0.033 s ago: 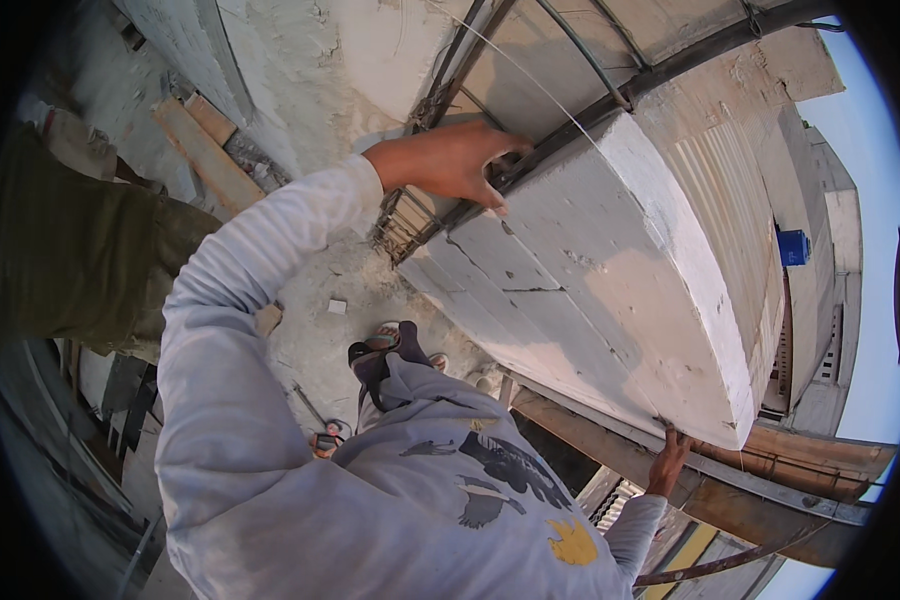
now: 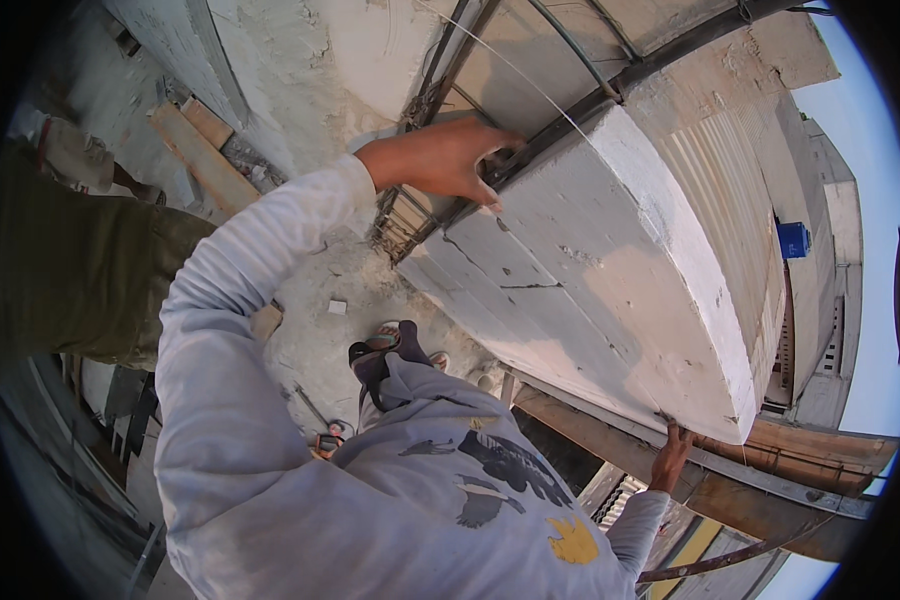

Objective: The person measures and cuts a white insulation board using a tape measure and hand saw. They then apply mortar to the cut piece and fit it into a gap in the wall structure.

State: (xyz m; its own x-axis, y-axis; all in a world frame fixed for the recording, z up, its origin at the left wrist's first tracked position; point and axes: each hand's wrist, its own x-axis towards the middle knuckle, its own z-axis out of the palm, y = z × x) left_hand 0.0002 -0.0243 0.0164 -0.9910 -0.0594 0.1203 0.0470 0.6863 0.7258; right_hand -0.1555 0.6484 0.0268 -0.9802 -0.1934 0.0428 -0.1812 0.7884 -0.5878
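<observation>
My left hand [image 2: 440,160] rests on the top edge of the big white block [image 2: 610,290], up at twelve o'clock. Its fingers [image 2: 485,185] are curled together over the corner where a dark metal bar [image 2: 610,90] runs along the block's upper face. The block fills the centre and spreads towards three o'clock, tilted, with cracks across its pale side.

My right hand [image 2: 673,455] is down at five o'clock, its fingers spread apart and pressed against the block's lower corner (I cannot tell how much of the palm touches).

Below, at six o'clock, my sandalled feet [image 2: 390,350] stand on a dusty concrete floor [image 2: 320,270]. Wooden planks [image 2: 205,150] lie at ten o'clock. Another person's olive-green trouser leg [image 2: 80,270] stands at nine o'clock, well apart from the block. A blue tank [image 2: 793,240] sits far off at three o'clock.
</observation>
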